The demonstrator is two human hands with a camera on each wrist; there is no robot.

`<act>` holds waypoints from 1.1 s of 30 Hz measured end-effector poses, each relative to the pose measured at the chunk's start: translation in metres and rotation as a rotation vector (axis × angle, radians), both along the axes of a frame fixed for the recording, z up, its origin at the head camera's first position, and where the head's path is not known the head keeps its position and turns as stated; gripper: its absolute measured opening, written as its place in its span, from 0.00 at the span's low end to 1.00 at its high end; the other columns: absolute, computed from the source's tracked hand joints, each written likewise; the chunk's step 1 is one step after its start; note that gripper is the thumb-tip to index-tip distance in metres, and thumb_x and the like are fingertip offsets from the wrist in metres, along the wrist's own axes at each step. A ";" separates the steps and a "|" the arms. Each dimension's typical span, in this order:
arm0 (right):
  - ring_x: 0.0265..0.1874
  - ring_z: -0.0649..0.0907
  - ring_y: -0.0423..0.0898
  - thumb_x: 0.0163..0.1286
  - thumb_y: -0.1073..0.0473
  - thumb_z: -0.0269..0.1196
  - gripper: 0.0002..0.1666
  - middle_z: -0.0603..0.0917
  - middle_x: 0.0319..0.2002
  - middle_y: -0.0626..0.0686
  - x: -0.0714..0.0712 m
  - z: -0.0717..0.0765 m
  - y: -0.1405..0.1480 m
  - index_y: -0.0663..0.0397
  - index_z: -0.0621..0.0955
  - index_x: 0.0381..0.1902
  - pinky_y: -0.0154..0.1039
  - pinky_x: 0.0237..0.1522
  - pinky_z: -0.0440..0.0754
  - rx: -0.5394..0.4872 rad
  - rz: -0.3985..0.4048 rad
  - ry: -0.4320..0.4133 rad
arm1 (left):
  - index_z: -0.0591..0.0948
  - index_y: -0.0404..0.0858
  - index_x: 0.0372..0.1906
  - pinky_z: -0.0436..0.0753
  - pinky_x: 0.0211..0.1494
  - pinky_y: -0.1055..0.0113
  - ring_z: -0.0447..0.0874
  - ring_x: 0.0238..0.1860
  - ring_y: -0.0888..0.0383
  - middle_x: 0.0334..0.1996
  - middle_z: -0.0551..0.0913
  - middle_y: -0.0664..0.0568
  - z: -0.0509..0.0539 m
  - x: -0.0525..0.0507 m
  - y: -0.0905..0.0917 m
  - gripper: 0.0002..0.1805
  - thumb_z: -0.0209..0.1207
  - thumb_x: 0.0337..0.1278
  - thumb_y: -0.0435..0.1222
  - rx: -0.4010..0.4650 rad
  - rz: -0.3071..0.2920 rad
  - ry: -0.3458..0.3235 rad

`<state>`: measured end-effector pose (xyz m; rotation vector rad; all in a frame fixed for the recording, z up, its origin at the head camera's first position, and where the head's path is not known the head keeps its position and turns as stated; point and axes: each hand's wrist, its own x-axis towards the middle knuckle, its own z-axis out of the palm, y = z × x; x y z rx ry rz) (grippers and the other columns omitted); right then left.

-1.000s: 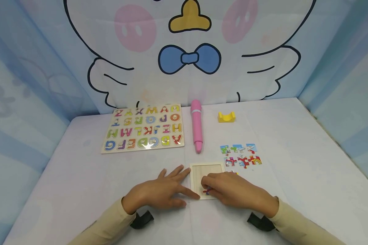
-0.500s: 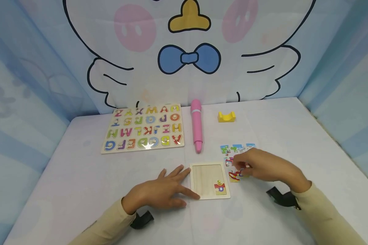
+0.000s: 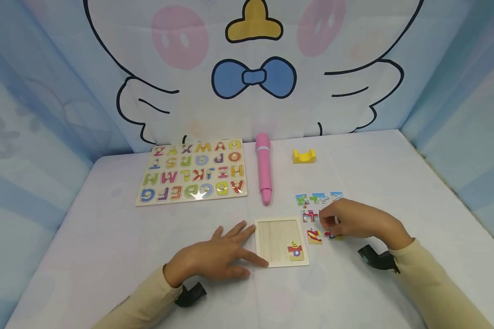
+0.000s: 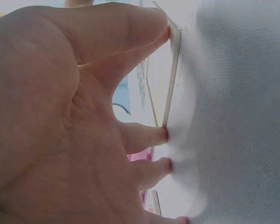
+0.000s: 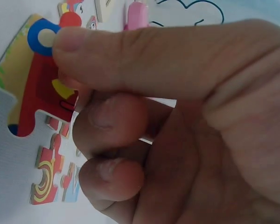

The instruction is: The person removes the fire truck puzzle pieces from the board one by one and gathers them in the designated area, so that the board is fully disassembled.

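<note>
My left hand [image 3: 214,260] rests with fingers spread at the left side of a shallow wooden puzzle tray [image 3: 276,265], touching its edge. One puzzle piece [image 3: 295,251] lies in the tray's lower right corner. My right hand [image 3: 360,220] is over the loose pieces to the right of the tray. In the right wrist view, its thumb and a finger pinch a red and yellow puzzle piece [image 5: 39,88] with a blue wheel print, which is tilted. A loose puzzle piece [image 3: 314,236] lies between the tray and that hand.
Loose puzzle pieces [image 3: 310,216] lie in rows right of the tray; my right hand partly covers them. Behind stand an alphabet board [image 3: 191,180], a pink microphone-shaped pen [image 3: 264,169] and a yellow holder [image 3: 304,156]. A printed curtain [image 3: 354,109] backs the table.
My right hand has gone from the tray to the loose pieces on the right, leaving one piece in the tray's corner, and now pinches another puzzle piece. My left hand stays put.
</note>
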<state>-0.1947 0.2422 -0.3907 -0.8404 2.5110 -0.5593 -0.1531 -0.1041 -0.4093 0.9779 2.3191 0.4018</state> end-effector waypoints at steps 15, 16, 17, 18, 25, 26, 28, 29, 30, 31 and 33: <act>0.24 0.71 0.37 0.57 0.75 0.68 0.19 0.70 0.20 0.41 0.001 -0.006 -0.003 0.45 0.76 0.22 0.33 0.29 0.69 -0.008 -0.012 0.014 | 0.82 0.70 0.62 0.45 0.73 0.28 0.37 0.82 0.44 0.82 0.49 0.46 -0.001 0.001 0.000 0.21 0.62 0.69 0.44 -0.001 -0.002 0.011; 0.24 0.71 0.37 0.58 0.75 0.68 0.19 0.70 0.20 0.41 0.001 -0.007 -0.003 0.45 0.76 0.22 0.33 0.28 0.69 -0.004 -0.015 0.017 | 0.82 0.70 0.62 0.45 0.73 0.28 0.37 0.82 0.44 0.82 0.49 0.46 -0.001 0.001 0.000 0.21 0.62 0.69 0.44 -0.001 -0.001 0.012; 0.24 0.71 0.37 0.58 0.74 0.68 0.19 0.70 0.20 0.41 0.001 -0.007 -0.004 0.45 0.76 0.22 0.33 0.28 0.69 0.002 -0.018 0.020 | 0.82 0.70 0.62 0.44 0.73 0.28 0.37 0.82 0.44 0.82 0.49 0.47 -0.001 0.001 0.000 0.21 0.62 0.69 0.44 -0.001 -0.001 0.010; 0.24 0.71 0.37 0.58 0.74 0.68 0.19 0.70 0.20 0.41 0.001 -0.007 -0.004 0.45 0.76 0.22 0.33 0.29 0.69 0.015 -0.027 0.021 | 0.82 0.70 0.62 0.44 0.73 0.28 0.37 0.82 0.44 0.82 0.49 0.47 -0.001 0.001 0.000 0.21 0.62 0.69 0.44 -0.002 0.000 0.011; 0.26 0.71 0.39 0.59 0.72 0.68 0.18 0.69 0.22 0.42 0.005 -0.007 -0.010 0.45 0.75 0.24 0.35 0.28 0.67 0.096 -0.068 0.078 | 0.81 0.71 0.62 0.45 0.73 0.28 0.37 0.82 0.44 0.82 0.49 0.47 -0.001 0.001 0.000 0.21 0.63 0.69 0.44 -0.004 0.000 0.013; 0.26 0.70 0.40 0.59 0.72 0.68 0.18 0.69 0.22 0.42 0.006 -0.007 -0.011 0.45 0.75 0.25 0.35 0.28 0.66 0.108 -0.069 0.089 | 0.81 0.71 0.62 0.45 0.73 0.28 0.37 0.82 0.44 0.82 0.49 0.47 -0.001 0.001 0.000 0.21 0.63 0.69 0.44 -0.003 -0.001 0.014; 0.26 0.70 0.40 0.60 0.71 0.69 0.17 0.69 0.22 0.43 0.007 -0.007 -0.013 0.45 0.75 0.26 0.35 0.28 0.66 0.128 -0.073 0.101 | 0.82 0.70 0.62 0.45 0.73 0.28 0.37 0.82 0.44 0.82 0.49 0.47 -0.002 0.001 0.000 0.21 0.63 0.69 0.44 -0.001 -0.002 0.015; 0.26 0.70 0.40 0.60 0.71 0.70 0.17 0.69 0.22 0.43 0.007 -0.007 -0.013 0.46 0.75 0.26 0.36 0.28 0.66 0.137 -0.076 0.105 | 0.82 0.70 0.62 0.45 0.73 0.28 0.37 0.82 0.44 0.82 0.49 0.47 -0.002 0.001 0.000 0.21 0.63 0.69 0.44 -0.001 -0.003 0.016; 0.26 0.70 0.40 0.60 0.70 0.71 0.17 0.69 0.23 0.44 0.008 -0.007 -0.014 0.46 0.75 0.27 0.36 0.28 0.66 0.147 -0.079 0.109 | 0.82 0.70 0.62 0.45 0.73 0.27 0.37 0.82 0.44 0.82 0.49 0.47 -0.002 0.001 0.000 0.21 0.63 0.69 0.44 0.001 -0.004 0.018; 0.26 0.71 0.40 0.60 0.70 0.71 0.16 0.70 0.23 0.44 0.008 -0.007 -0.015 0.46 0.75 0.28 0.36 0.28 0.66 0.158 -0.086 0.110 | 0.82 0.70 0.62 0.45 0.73 0.27 0.37 0.82 0.44 0.82 0.49 0.46 -0.002 0.001 0.000 0.21 0.63 0.69 0.44 0.002 -0.004 0.016; 0.27 0.71 0.41 0.61 0.68 0.72 0.16 0.70 0.23 0.44 0.008 -0.008 -0.016 0.47 0.75 0.28 0.36 0.28 0.67 0.179 -0.102 0.109 | 0.82 0.70 0.62 0.45 0.73 0.27 0.37 0.82 0.44 0.82 0.49 0.46 -0.001 0.001 0.000 0.21 0.63 0.69 0.44 0.003 -0.002 0.014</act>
